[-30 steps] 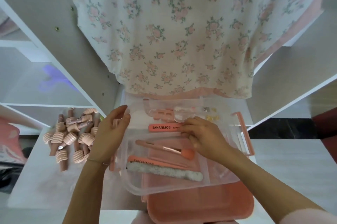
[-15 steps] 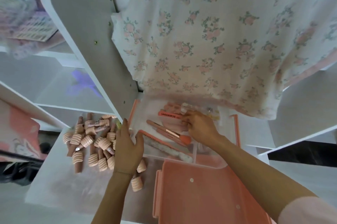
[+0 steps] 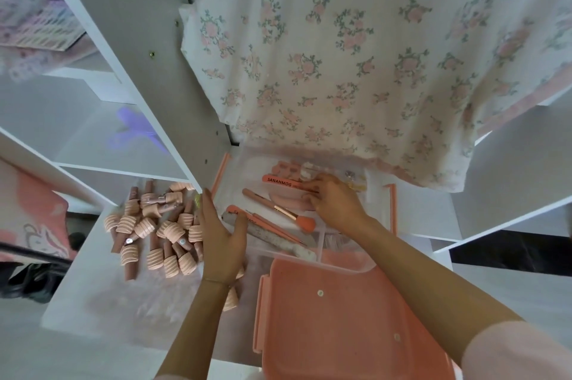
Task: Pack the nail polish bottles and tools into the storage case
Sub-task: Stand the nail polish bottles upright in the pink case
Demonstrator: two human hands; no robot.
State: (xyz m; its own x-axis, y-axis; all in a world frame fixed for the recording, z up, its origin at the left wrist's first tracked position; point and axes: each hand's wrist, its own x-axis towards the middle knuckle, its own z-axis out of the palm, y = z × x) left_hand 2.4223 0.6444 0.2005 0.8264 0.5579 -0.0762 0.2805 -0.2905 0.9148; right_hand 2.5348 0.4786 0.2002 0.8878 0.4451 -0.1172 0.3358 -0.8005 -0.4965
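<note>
I look down on a white table [image 3: 77, 302] with both of my bare hands over a clear storage tray [image 3: 340, 259] that sits above a pink case [image 3: 340, 317]. My left hand [image 3: 221, 243] lies flat and spread, fingers loose, gripping nothing, with its thumb on the tray's left rim and touching the end of a grey speckled nail file [image 3: 278, 240]. My right hand [image 3: 335, 201] is curled, its fingertips pressing down on the right end of a pink file printed SANANMOG [image 3: 283, 182]; I cannot tell whether it pinches the file or only rests on it. Between my hands, inside the tray, lie a pink-tipped brush [image 3: 278, 209] and a thin pink tool [image 3: 272, 224], both slanting toward my right wrist. To the left of my left hand a pile of nail polish bottles [image 3: 154, 224] lies on its sides on the table, outside the case, and two more bottles [image 3: 231, 299] rest just beside my left wrist. Beyond my fingertips a floral cloth [image 3: 356, 70] hangs over the tray's far edge. A white shelf panel [image 3: 139, 70] ends just beyond my left fingertips, crowding that side. The table nearer me than the pile, left of my left forearm, is open, and the pink case's flat surface under my right forearm is bare.
</note>
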